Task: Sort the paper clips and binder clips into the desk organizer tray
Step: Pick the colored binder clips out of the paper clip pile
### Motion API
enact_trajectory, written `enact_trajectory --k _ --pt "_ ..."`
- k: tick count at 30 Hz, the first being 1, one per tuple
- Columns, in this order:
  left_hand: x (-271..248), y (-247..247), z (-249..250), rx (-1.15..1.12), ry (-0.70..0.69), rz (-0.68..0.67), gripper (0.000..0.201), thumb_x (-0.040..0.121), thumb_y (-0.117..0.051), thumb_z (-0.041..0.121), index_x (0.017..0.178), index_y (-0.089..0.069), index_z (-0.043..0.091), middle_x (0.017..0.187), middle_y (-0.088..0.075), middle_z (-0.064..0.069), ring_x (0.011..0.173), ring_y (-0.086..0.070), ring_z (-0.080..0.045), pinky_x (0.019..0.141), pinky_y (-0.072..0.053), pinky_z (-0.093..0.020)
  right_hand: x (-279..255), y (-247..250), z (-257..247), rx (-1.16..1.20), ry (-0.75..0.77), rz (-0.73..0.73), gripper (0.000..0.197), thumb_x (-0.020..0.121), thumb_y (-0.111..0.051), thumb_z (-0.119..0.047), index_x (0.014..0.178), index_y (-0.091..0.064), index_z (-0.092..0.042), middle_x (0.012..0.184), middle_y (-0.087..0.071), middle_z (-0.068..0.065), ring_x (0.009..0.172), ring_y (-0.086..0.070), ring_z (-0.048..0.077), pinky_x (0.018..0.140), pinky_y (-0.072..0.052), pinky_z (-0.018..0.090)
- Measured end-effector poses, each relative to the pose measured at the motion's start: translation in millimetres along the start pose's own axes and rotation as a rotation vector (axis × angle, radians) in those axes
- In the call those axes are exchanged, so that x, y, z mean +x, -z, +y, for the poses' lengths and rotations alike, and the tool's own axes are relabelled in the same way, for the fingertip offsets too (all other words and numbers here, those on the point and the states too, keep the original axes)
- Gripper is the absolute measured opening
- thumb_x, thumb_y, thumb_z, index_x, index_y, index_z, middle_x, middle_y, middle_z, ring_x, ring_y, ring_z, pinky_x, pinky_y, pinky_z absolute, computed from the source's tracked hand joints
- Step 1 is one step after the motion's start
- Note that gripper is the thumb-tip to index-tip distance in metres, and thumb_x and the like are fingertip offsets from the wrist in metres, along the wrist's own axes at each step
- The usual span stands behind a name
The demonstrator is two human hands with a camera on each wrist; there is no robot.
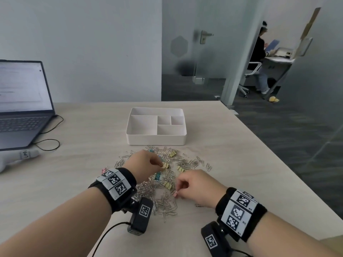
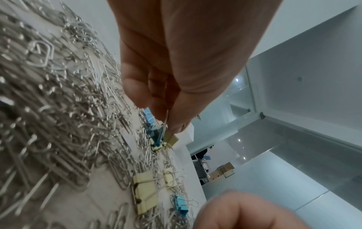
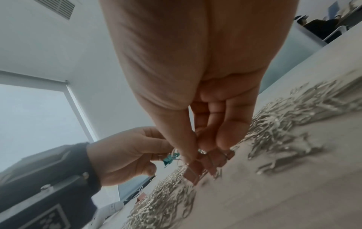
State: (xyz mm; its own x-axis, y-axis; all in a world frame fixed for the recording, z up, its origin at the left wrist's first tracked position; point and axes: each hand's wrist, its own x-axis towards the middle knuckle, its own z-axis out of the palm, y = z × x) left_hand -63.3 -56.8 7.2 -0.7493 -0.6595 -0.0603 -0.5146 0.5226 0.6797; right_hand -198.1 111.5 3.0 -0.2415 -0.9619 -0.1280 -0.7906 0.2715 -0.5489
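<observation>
While both of my hands work in the pile of paper clips (image 1: 163, 191), the white tray (image 1: 156, 140) sits just beyond that pile on the table (image 1: 232, 164), its five compartments showing nothing inside. My left hand (image 1: 144, 164) pinches the wire handle of a yellow binder clip (image 1: 165, 165) between thumb and fingertips (image 2: 135, 86), at the middle of the pile. My right hand (image 1: 194, 186), at the pile's near right edge, is clamped on a pink binder clip (image 3: 195, 172) low over the table. Across the pile I count about five yellow binder clips, two blue ones (image 1: 157, 176) and one more pink one (image 1: 104, 170) at the pile's left edge; the silver paper clips are too many and too tangled to count. One open laptop (image 1: 22, 101) stands well left of the tray.
</observation>
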Motion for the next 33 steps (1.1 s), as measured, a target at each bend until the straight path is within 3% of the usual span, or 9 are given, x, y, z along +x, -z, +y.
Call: enact_trajectory --k 4,8,12,14,20,24,26,30,33 --pt "-2.6 4.3 -0.6 -0.097 0.036 0.021 0.01 0.079 -0.081 0.034 0.081 -0.074 0.028 0.075 -0.071 0.008 0.048 -0.06 -0.015 0.056 -0.06 -0.035 -14.3 13.4 8.5 0.238 -0.083 0.003 0.001 0.088 -0.072 -0.016 0.088 -0.071 -0.017 0.079 -0.074 0.0 0.062 -0.065 0.007 0.061 -0.056 0.025" --pt "-7.1 3.2 5.2 -0.14 0.04 0.022 0.014 0.078 -0.082 0.037 0.083 -0.074 0.027 0.073 -0.072 0.005 0.046 -0.055 -0.011 0.05 -0.053 -0.027 -21.3 40.3 29.6 0.501 -0.193 0.177 0.005 0.09 -0.07 -0.01 0.092 -0.068 -0.005 0.085 -0.078 -0.004 0.064 -0.064 0.01 0.063 -0.058 0.025" --pt "-10.6 -3.7 15.1 -0.206 0.026 0.0 0.011 0.078 -0.082 0.034 0.083 -0.075 0.027 0.073 -0.072 0.002 0.044 -0.054 -0.008 0.049 -0.052 -0.024 -16.2 61.1 76.3 0.613 -0.382 0.39 0.006 0.089 -0.068 -0.001 0.085 -0.063 -0.002 0.089 -0.078 0.014 0.069 -0.064 0.02 0.054 -0.051 0.03" --pt "-12.7 -8.5 21.3 -0.232 0.009 -0.017 0.009 0.079 -0.082 0.031 0.084 -0.075 0.026 0.078 -0.073 0.0 0.047 -0.056 -0.007 0.051 -0.054 -0.024 -13.5 63.5 98.2 0.644 -0.464 0.393 0.01 0.088 -0.068 0.004 0.082 -0.061 -0.001 0.087 -0.075 0.022 0.067 -0.063 0.024 0.051 -0.046 0.028" --pt "-19.5 -24.0 34.6 -0.294 -0.009 -0.054 0.008 0.082 -0.079 0.028 0.088 -0.075 0.024 0.08 -0.072 0.002 0.047 -0.058 0.0 0.05 -0.052 -0.02 -13.9 60.6 120.1 0.491 -0.589 0.29 0.022 0.081 -0.081 -0.006 0.082 -0.058 -0.007 0.062 -0.068 0.011 0.047 -0.058 0.017 0.044 -0.046 0.024" --pt "-22.6 -31.6 35.5 -0.37 -0.009 -0.063 0.007 0.08 -0.081 0.027 0.084 -0.075 0.025 0.077 -0.071 0.004 0.058 -0.062 -0.002 0.053 -0.054 -0.021 -22.6 65.1 101.0 0.215 -0.535 0.473 0.008 0.084 -0.072 -0.017 0.087 -0.066 -0.013 0.079 -0.071 0.001 0.068 -0.067 0.017 0.053 -0.046 0.023" --pt "-23.1 -36.1 35.4 -0.445 0.003 -0.059 0.006 0.08 -0.081 0.023 0.081 -0.076 0.022 0.076 -0.07 0.004 0.064 -0.064 -0.005 0.054 -0.054 -0.022 -29.3 65.6 75.4 0.266 -0.437 0.552 0.005 0.088 -0.07 -0.021 0.09 -0.068 -0.016 0.087 -0.07 0.0 0.068 -0.065 0.01 0.051 -0.046 0.018" --pt "-23.7 -43.6 38.0 -0.617 0.04 -0.04 0.004 0.082 -0.079 0.014 0.082 -0.075 0.017 0.074 -0.071 0.004 0.07 -0.065 -0.009 0.057 -0.057 -0.03 -31.6 45.4 26.2 0.677 -0.196 0.247 0.023 0.086 -0.076 -0.025 0.106 -0.066 -0.021 0.094 -0.067 0.005 0.068 -0.063 0.014 0.057 -0.053 0.028" --pt "-26.4 -45.9 41.3 -0.747 0.063 -0.009 0.005 0.084 -0.077 0.012 0.085 -0.072 0.011 0.077 -0.07 -0.002 0.07 -0.067 -0.012 0.055 -0.054 -0.029 -25.6 24.1 9.9 0.8 -0.144 0.111 0.038 0.086 -0.077 -0.017 0.119 -0.061 -0.026 0.107 -0.061 0.014 0.075 -0.068 0.019 0.063 -0.057 0.034"
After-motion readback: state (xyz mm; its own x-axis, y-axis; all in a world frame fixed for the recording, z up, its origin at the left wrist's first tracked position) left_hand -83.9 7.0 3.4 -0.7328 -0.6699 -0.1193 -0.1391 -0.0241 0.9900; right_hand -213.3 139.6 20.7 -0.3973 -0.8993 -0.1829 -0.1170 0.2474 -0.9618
